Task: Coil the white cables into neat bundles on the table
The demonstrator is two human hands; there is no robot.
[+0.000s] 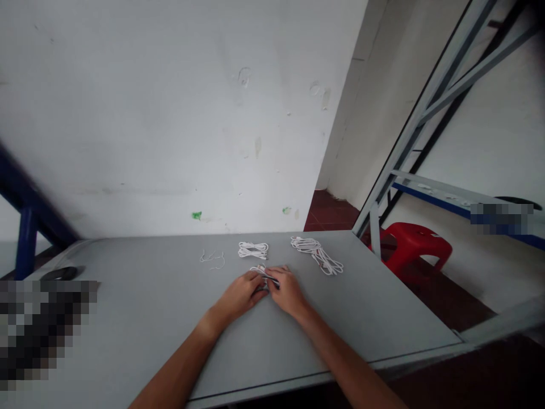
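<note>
Both my hands rest together near the middle of the grey table (162, 324). My left hand (242, 293) is closed on a bundled white cable (258, 267), whose loops show above the fingers. From the other side my right hand (289, 291) also grips this bundle, its thumb against a thin dark strip (271, 278). What the strip is, I cannot make out, and the fingers hide much of the cable. Just beyond them lies a coiled white cable (253, 250). Several thin white ties or wire pieces (216, 259) are scattered to the left.
A heap of white cables (317, 255) with reddish bits lies right of my hands. At the left stand a dark mouse-like object (59, 273) and a blurred-out dark item. A white wall (170, 113) rises behind the table; a red stool (411, 247) stands at the right.
</note>
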